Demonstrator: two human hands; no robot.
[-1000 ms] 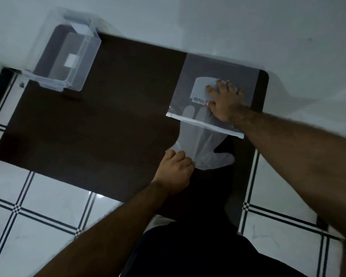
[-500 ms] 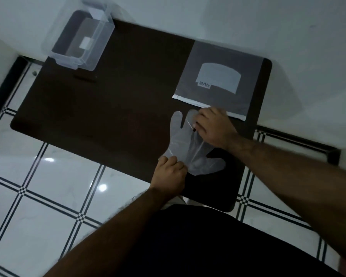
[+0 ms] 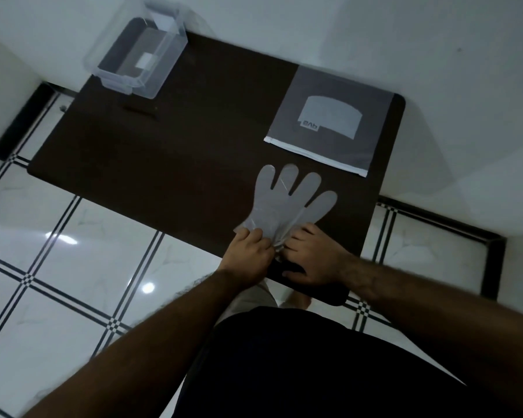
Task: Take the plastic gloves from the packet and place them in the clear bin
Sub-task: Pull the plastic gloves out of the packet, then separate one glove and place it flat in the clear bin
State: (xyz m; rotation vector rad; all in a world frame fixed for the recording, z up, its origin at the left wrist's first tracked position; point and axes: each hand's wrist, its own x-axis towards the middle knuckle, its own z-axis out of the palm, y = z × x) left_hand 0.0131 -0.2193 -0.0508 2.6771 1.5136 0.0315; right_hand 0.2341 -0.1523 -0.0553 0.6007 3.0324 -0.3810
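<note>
The translucent plastic gloves lie flat on the dark table, fingers pointing away from me, fully outside the packet. My left hand pinches the cuff end at its left. My right hand rests at the cuff's right side, fingertips on the plastic near the table's front edge. The zip packet, grey with a pale label, lies flat at the far right of the table. The clear bin stands at the table's far left corner, seemingly empty.
A white wall runs behind the table. Below and to the left is a glossy white tiled floor with dark lines. My dark-clothed body is close against the front edge of the table.
The gloves came wholly out of the packet and slid toward me. My right hand left the packet, crossed the gloves and now sits at the cuff beside my left hand.
</note>
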